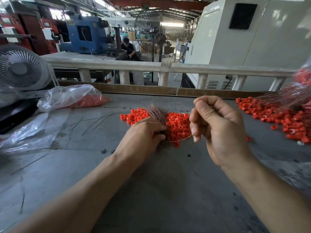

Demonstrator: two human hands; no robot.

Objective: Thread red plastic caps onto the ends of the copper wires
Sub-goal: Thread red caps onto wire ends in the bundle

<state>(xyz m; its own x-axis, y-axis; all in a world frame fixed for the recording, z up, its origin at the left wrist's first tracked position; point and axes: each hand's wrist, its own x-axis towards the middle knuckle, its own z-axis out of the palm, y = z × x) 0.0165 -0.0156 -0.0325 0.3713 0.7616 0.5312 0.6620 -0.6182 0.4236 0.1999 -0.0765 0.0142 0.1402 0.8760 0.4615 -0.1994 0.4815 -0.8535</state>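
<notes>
While the left hand [144,133] clamps a bundle of copper wires [157,113] upright against the desk [151,182], the right hand [217,130] pinches a single wire [180,140] that runs sideways between the hands. Red caps [178,125] lie just behind, nearer the left; whether one is already threaded is unclear.

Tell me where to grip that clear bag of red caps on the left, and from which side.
Probably take the clear bag by its crumpled, empty upper left part, coming from above. The caps lie heaped at its low right end, so the slack plastic there gives the fingers something to bunch without crushing caps.
</notes>
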